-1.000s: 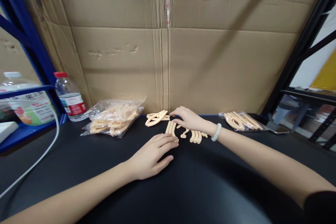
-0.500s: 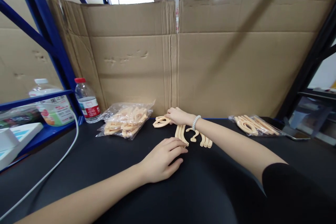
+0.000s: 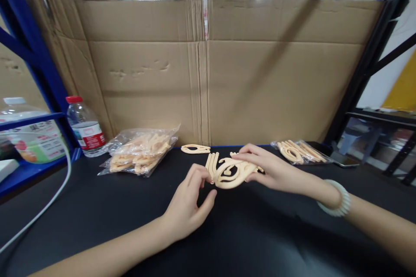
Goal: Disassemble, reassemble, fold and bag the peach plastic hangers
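Note:
My right hand (image 3: 264, 166) grips a cream plastic hanger piece (image 3: 232, 181) with a looped, oval shape, thumb below and fingers above. The piece is held over the table, its left end near my left hand (image 3: 191, 203). That hand has curled fingers and the thumb apart, with nothing seen between them; its fingertips are close to several slim cream hanger arms (image 3: 212, 162) lying side by side. A small cream hook (image 3: 228, 171) shows through the held piece's opening. Behind them, another looped hanger piece (image 3: 195, 149) lies by the cardboard.
A clear bag of cream pieces (image 3: 139, 151) lies at left, and a smaller bag (image 3: 297, 152) at right beside a phone-like flat object (image 3: 344, 160). A red-capped bottle (image 3: 85, 127) and a white cable (image 3: 66, 181) are at far left. Cardboard (image 3: 146, 73) walls the back.
My right hand has come back toward me and to the right, bringing a looped hanger piece from the back. My left hand has turned, its fingers more curled. The view has shifted right.

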`<state>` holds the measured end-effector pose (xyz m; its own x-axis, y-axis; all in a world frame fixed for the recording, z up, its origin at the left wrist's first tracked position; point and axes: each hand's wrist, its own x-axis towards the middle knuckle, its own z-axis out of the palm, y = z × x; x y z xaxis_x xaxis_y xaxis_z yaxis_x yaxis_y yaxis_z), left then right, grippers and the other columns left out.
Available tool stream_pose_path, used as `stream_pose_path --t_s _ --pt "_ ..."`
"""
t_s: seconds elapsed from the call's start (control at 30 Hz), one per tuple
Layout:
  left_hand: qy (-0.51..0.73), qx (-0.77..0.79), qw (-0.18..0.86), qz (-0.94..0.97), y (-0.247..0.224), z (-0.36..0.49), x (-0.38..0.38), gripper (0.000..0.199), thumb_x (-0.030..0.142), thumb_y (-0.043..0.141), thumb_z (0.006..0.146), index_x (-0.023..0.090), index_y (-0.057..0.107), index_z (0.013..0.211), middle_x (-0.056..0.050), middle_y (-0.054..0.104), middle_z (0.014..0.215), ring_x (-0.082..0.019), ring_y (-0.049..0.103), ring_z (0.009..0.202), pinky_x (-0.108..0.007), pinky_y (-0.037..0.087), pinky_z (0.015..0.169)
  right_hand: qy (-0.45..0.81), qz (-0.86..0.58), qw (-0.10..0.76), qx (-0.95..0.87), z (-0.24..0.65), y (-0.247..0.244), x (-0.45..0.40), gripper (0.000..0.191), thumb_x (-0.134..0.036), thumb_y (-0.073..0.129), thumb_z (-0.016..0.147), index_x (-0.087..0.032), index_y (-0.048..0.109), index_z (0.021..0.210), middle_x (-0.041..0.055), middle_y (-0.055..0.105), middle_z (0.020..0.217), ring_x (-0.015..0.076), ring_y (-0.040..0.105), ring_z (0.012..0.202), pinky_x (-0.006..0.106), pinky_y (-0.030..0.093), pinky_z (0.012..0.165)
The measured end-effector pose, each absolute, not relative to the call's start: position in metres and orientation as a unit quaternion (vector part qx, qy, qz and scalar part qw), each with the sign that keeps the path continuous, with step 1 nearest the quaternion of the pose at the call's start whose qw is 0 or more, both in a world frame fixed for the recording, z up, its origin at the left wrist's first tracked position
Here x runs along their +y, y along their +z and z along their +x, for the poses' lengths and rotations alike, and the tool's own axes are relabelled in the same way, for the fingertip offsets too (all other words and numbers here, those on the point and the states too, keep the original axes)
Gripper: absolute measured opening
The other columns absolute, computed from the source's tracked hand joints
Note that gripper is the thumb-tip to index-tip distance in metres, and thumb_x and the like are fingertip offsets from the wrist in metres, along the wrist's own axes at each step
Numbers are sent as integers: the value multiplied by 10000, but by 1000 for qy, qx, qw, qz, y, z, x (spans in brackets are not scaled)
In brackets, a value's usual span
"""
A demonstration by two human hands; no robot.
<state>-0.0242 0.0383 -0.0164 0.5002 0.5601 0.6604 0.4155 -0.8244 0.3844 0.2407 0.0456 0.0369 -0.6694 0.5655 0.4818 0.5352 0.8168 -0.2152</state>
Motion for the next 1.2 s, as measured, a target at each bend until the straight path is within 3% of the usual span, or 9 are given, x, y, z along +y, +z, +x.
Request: stream_pose_path --t_s 0.17,0.27,0.4,0.53,0.67,0.73,0.83,1.0,1.2 --pt "373 351 257 819 -14 -4 24 314 284 499 934 219 418 1230 -48 535 1044 -177 523 856 -301 443 757 49 -286 302 -908 234 16 9 545 -94 567 863 -229 448 1377 121 505 1253 240 477 1183 419 426 1015" --pt "330 349 367 797 -12 3 20 223 376 431 971 189 528 1046 -8 574 860 -161 524 757 -273 428 692 80 -280 328 -899 224 0 -1 568 -38 486 870 -218 407 1403 128 469 1278 218 462 1207 389 430 1024" --pt "343 356 396 774 -11 3 17 273 422 430 970 183 525 879 20 529 753 -136 480 680 -246 400 620 140 -305 379 -862 217 -11 -11 595 -118 527 891 -224 329 1443 132 408 1370 229 403 1288 402 372 1089" --pt "348 351 433 754 -10 0 13 288 450 377 986 197 507 935 3 560 805 -145 530 705 -230 439 560 242 -358 450 -782 214 -15 -10 587 -179 509 927 -269 273 1457 64 603 1107 180 597 1010 340 506 905" --pt "389 352 462 715 -11 -1 12 286 450 352 994 199 488 985 -39 601 929 -170 600 780 -247 500 544 339 -406 427 -733 216 -17 -1 301 -247 560 903 -226 570 1203 11 596 856 117 580 646 245 516 591" --pt "413 355 468 696 -12 -2 12 280 449 362 991 197 483 982 -55 608 977 -180 616 811 -260 520 558 348 -425 410 -728 218 -17 2 144 -284 564 898 -189 652 961 25 579 848 115 562 629 234 485 538" --pt "435 365 467 678 -13 -3 13 282 455 380 985 195 487 999 -61 617 999 -170 610 795 -275 542 596 311 -447 412 -730 222 -14 5 178 -304 567 894 -182 600 769 12 558 758 127 527 660 245 438 574" --pt "452 385 473 651 -13 -5 15 292 470 382 982 195 480 992 -54 634 982 -169 631 810 -273 553 626 339 -460 506 -646 227 -13 12 236 -403 527 921 -207 490 794 -7 549 752 115 462 636 244 380 569" --pt "424 356 505 662 -12 -5 13 308 500 354 983 228 443 1098 -58 567 1118 -207 658 920 -315 584 656 452 -415 542 -574 230 -20 19 257 -422 581 905 -210 445 853 6 630 791 84 455 576 213 353 502"
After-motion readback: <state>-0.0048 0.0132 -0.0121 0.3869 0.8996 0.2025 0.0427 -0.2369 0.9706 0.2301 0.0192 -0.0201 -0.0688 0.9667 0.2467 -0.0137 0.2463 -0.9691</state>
